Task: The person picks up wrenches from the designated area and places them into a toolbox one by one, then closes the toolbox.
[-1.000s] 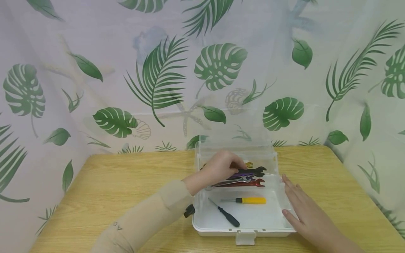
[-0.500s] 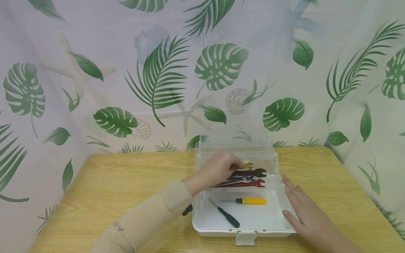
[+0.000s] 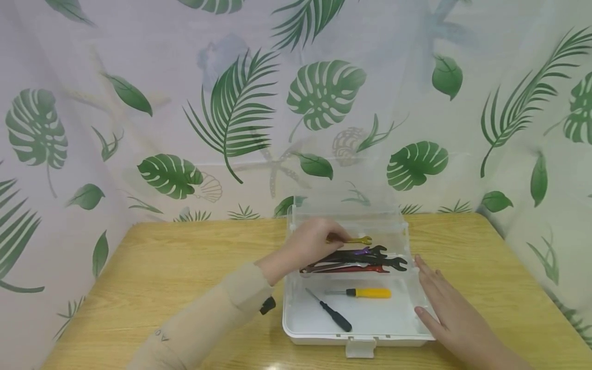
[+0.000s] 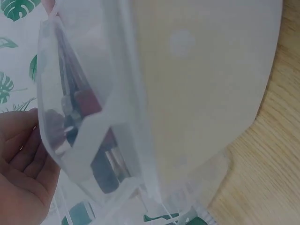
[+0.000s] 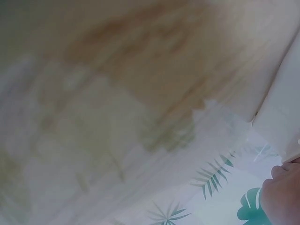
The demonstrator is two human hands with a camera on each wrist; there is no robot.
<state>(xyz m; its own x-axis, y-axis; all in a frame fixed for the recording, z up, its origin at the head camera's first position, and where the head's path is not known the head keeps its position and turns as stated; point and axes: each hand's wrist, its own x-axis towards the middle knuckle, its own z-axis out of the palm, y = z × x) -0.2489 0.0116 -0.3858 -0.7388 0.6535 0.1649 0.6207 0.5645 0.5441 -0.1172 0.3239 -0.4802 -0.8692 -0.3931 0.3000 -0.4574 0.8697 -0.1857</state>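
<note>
In the head view my left hand (image 3: 316, 240) is over the back of a white toolbox (image 3: 319, 336), pinching a small yellow open-end wrench (image 3: 362, 240). Just below the fingers, several wrenches lie in the translucent upper tray (image 3: 404, 241): a black wrench (image 3: 393, 262), a purple wrench (image 3: 362, 251) and a red wrench (image 3: 370, 269) among them. In the left wrist view the left hand (image 4: 23, 164) shows beside the tray's clear wall, tools blurred behind it. My right hand (image 3: 455, 313) rests against the box's right side with fingers extended.
A yellow-handled screwdriver (image 3: 372, 293) and a black-handled screwdriver (image 3: 336, 315) lie on the box's white floor. The clear lid (image 3: 344, 200) stands raised at the back, near the leaf-patterned curtain (image 3: 231, 103). A front latch (image 3: 359, 348) hangs over the wooden table (image 3: 194, 257).
My left hand has let go of a black wrench and moved slightly back and left onto the yellow wrench. A black wrench now lies further right and nearer. The right hand stays put.
</note>
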